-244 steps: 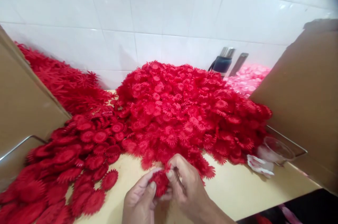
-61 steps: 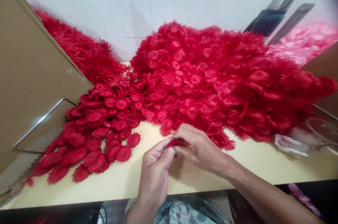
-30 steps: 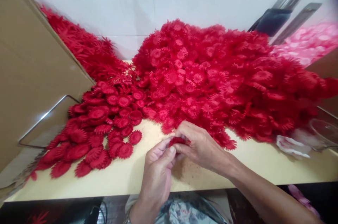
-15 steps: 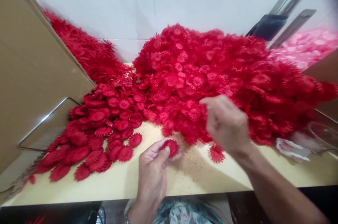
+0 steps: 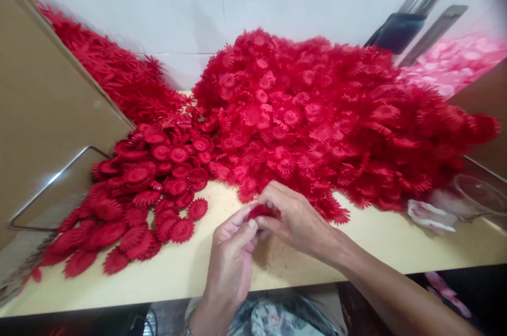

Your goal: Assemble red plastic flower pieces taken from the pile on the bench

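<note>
Between my two hands, just above the table's front part, is a small stack of red scalloped flower discs [image 5: 262, 212]. My left hand [image 5: 233, 251] is closed on it, with the thumb on top. From the right, my right hand [image 5: 293, 217] pinches the same stack with bent fingers, which hide most of it. Whether it holds a separate layer I cannot tell. Behind my hands rises a large heap of loose red fringed flower pieces [image 5: 285, 119]. To the left lies a pile of thicker red discs [image 5: 137, 209].
A cardboard panel [image 5: 51, 77] with a wire handle [image 5: 51, 183] stands at left. Red star-shaped pieces [image 5: 106, 69] lie behind it. At right are pink pieces [image 5: 455, 61], metal strips [image 5: 433, 35], a clear cup [image 5: 481, 193] and a crumpled white scrap [image 5: 431, 217] on the table [image 5: 166, 278].
My right hand has come from the edge of the heap, down and left, to the disc in my left hand. Both hands now meet on it. The view has shifted slightly.
</note>
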`<state>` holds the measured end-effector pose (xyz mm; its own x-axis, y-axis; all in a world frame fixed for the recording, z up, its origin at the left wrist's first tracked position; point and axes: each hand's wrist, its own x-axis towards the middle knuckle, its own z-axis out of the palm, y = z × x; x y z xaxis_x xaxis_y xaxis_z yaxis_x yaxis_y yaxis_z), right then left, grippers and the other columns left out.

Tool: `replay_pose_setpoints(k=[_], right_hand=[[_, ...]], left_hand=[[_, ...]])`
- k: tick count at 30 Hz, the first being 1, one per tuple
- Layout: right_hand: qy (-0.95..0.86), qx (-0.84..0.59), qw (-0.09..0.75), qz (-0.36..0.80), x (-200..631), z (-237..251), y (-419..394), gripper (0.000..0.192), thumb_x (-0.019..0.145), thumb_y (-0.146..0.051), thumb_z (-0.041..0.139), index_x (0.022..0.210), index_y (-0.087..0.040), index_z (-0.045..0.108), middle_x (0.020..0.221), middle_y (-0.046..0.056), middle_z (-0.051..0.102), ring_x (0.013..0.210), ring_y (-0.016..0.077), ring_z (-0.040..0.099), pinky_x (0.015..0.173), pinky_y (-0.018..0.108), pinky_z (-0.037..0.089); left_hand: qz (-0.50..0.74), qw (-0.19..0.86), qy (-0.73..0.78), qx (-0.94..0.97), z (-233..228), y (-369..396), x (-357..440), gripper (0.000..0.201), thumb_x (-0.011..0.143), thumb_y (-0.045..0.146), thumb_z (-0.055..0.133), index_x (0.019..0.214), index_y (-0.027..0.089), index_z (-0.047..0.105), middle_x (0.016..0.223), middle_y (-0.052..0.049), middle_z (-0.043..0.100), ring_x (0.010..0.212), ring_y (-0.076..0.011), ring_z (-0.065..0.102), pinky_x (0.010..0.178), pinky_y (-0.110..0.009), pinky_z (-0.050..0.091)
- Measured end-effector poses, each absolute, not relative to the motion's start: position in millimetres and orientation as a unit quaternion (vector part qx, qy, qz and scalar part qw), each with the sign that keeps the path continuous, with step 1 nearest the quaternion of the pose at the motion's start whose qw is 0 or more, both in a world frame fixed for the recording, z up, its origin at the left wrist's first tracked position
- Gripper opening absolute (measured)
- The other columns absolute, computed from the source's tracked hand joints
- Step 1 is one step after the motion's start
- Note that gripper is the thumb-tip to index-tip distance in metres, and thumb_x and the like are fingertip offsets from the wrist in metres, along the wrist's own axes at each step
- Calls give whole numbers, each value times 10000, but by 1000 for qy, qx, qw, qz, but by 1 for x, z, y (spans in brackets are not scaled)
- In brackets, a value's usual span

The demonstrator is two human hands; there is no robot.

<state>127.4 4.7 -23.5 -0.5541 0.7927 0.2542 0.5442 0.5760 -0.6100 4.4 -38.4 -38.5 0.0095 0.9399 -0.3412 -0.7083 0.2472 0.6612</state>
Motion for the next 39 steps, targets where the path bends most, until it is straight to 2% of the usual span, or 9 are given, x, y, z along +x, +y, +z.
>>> replay_pose_setpoints(k=[7, 11, 16, 19, 23, 27, 32, 36, 39], right_hand=[[-830, -371, 292, 297, 130, -24, 5, 197, 779, -5, 429, 765, -174, 529, 719, 6, 510, 658, 118, 493, 562, 213, 390], [-857, -397, 291, 151, 125, -25, 1, 237, 745, 0, 393, 818, -153, 558, 719, 34, 503, 626, 139, 482, 518, 231, 390], [-796, -453, 392, -86, 155, 8, 44, 342, 757, 43, 329, 925, -95, 593, 709, 64, 537, 579, 134, 491, 513, 229, 426], [-760, -509, 350, -203, 186, 36, 79, 403, 768, 36, 347, 1081, -93, 566, 924, 131, 602, 826, 196, 560, 707, 307, 471], [-731, -556, 301, -259, 209, 46, 91, 391, 798, -68, 445, 1170, -154, 532, 1144, 141, 562, 1097, 292, 477, 905, 479, 363], [-747, -501, 420, -121, 186, 27, 51, 280, 843, -141, 461, 1103, -189, 556, 1010, 110, 592, 967, 237, 539, 837, 411, 458], [-834, -419, 278, 226, 135, -7, 2, 181, 768, -224, 615, 931, -280, 562, 823, 42, 602, 756, 207, 598, 598, 313, 550], [-830, -404, 279, 264, 129, -15, -1, 216, 777, -94, 547, 847, -298, 547, 748, -8, 628, 693, 171, 628, 583, 264, 558], [-845, -403, 304, 178, 134, -15, 1, 224, 776, -96, 556, 810, -315, 592, 675, -52, 647, 599, 131, 629, 545, 210, 549]], left_hand=[[590, 643, 456, 175, -42, -38, 8, 170, 646, 144, 699, 814, 128, 721, 767, -75, 718, 750, -196, 651, 717, -309, 526], [606, 619, 477, 147, -41, -35, 3, 197, 563, 138, 751, 759, 132, 724, 700, -58, 717, 710, -209, 661, 683, -308, 541], [594, 643, 468, 121, -42, -32, -9, 236, 510, 175, 809, 719, 118, 714, 673, -73, 716, 645, -212, 671, 641, -305, 560], [588, 669, 444, 102, -41, -30, -10, 257, 512, 168, 809, 747, 127, 713, 729, -85, 725, 677, -220, 679, 658, -302, 563], [596, 670, 436, 79, -39, -29, -9, 245, 503, 141, 804, 729, 147, 708, 749, -73, 727, 686, -223, 678, 668, -312, 563], [577, 675, 448, 99, -41, -26, -6, 217, 526, 179, 798, 715, 137, 700, 832, -78, 722, 638, -192, 663, 593, -270, 548], [578, 696, 412, 110, -42, -28, 4, 183, 560, 195, 789, 714, 150, 701, 619, -21, 668, 540, -108, 591, 512, -168, 481], [570, 705, 401, 128, -38, -35, 7, 123, 588, 201, 768, 664, 142, 692, 643, -44, 669, 632, -173, 626, 570, -234, 509], [574, 698, 403, 145, -36, -38, 9, 137, 633, 208, 737, 751, 145, 705, 720, -58, 690, 707, -194, 637, 632, -271, 519]])
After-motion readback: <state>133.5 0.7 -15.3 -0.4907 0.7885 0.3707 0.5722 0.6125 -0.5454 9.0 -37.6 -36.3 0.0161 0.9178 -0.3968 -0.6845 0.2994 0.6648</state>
